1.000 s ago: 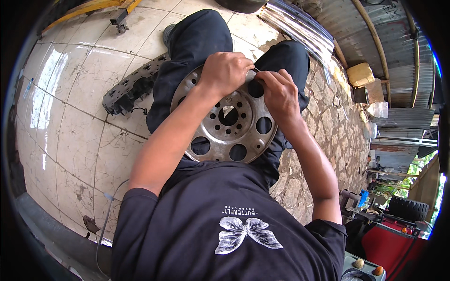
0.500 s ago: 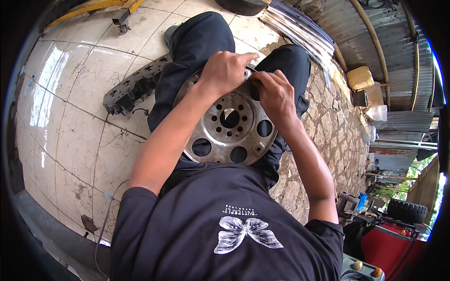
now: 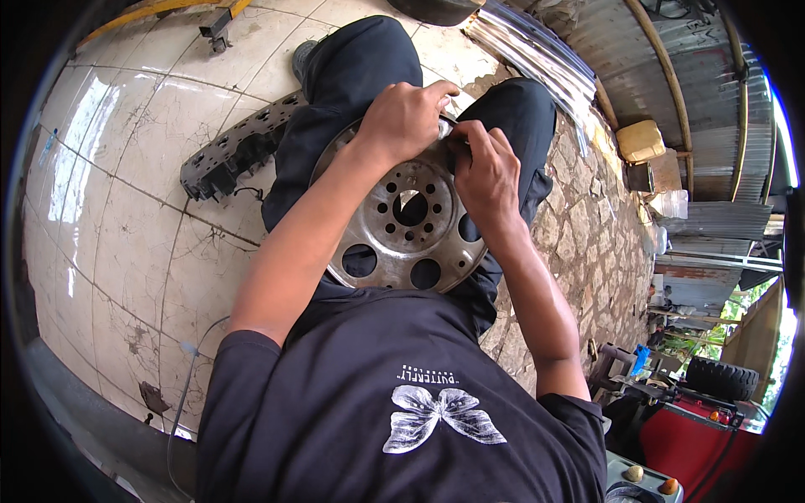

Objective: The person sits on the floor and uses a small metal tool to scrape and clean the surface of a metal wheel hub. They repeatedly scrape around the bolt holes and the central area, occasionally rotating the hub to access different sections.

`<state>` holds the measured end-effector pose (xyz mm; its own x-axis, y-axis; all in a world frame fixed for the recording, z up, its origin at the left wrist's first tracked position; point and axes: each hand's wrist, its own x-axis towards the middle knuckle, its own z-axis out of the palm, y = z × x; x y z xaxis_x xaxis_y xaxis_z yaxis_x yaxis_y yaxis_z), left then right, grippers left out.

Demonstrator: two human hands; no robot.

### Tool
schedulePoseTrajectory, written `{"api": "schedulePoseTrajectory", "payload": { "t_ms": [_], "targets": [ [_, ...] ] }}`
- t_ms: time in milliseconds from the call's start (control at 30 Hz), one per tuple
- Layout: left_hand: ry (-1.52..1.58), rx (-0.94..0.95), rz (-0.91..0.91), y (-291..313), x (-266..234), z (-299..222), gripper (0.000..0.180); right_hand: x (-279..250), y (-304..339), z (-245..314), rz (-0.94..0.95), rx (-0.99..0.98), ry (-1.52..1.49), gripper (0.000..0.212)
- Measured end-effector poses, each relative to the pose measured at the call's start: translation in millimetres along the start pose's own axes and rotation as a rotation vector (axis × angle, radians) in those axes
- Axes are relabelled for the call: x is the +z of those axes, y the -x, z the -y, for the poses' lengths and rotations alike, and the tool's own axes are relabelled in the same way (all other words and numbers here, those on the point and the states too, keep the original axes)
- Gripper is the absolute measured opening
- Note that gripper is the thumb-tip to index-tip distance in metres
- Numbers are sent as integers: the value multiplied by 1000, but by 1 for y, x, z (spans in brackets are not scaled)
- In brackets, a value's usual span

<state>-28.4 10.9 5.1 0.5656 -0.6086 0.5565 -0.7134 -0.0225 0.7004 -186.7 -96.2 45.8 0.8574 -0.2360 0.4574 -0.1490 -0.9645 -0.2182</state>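
Observation:
A round grey metal disc (image 3: 389, 255) lies across my lap, with large holes round its outer part and a ring of small holes about the centre opening. At its far edge is my left hand (image 3: 407, 119), fingers bent over the rim and closed on it. My right hand (image 3: 488, 172) is closed in a pinch by the far right part of the disc. Whatever its fingertips hold, if anything, is hidden behind the fingers. Both forearms reach over the disc.
A dark, long engine part (image 3: 243, 151) with many holes lies on the tiled floor (image 3: 126, 210) left of my leg. Right of me is stone paving (image 3: 579, 243). Metal strips (image 3: 537, 54), a yellow jerrycan (image 3: 641, 141) and a red machine (image 3: 692, 444) stand farther off.
My right hand has turned slightly, with its forearm shifted a little to the left. My left hand stays at the disc's rim, its wrist barely moved.

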Motion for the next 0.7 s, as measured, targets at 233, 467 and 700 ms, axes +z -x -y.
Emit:
{"api": "schedulePoseTrajectory", "payload": {
  "t_ms": [233,467,700],
  "targets": [
    [5,45,-32,4,8,5,18,1,3,11,-20,0,43,18],
    [-31,13,3,3,7,5,17,6,5,13,-65,-20,49,18],
    [-9,14,-3,2,10,5,17,-2,3,11,-19,-1,25,19]
  ]
}}
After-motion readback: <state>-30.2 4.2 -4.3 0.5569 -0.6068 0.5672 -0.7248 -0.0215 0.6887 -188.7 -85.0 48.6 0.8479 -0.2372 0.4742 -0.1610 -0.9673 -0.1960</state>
